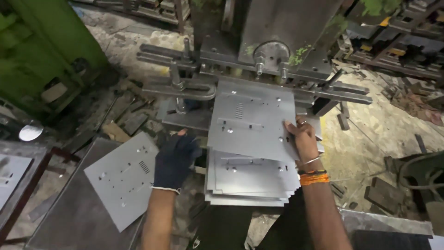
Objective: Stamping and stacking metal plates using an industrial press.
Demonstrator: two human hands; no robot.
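Gloved left hand (175, 159) grips a punched steel sheet (124, 178); bare right hand (303, 139) pinches the top sheet (252, 120) of a stack (249, 180).

The left sheet lies tilted on a dark table (69, 217), long axis running down-left; the top sheet points into the press (268, 41).

The flat grey sheet-metal panel (252, 118) at the centre of the frame is pale matte silver, marked with a small block of dark parallel slots and scattered round holes. The stack of matching grey panels (249, 183) beneath it shows the same pattern. A separate grey panel (122, 178) at lower left repeats the slot block. The left hand (175, 159) wears a dark navy glove with a white cuff edge. The right hand (303, 139) is bare, with orange and black thread bands and a silver bangle at the wrist. The machine body (51, 41) at upper left is bright green.
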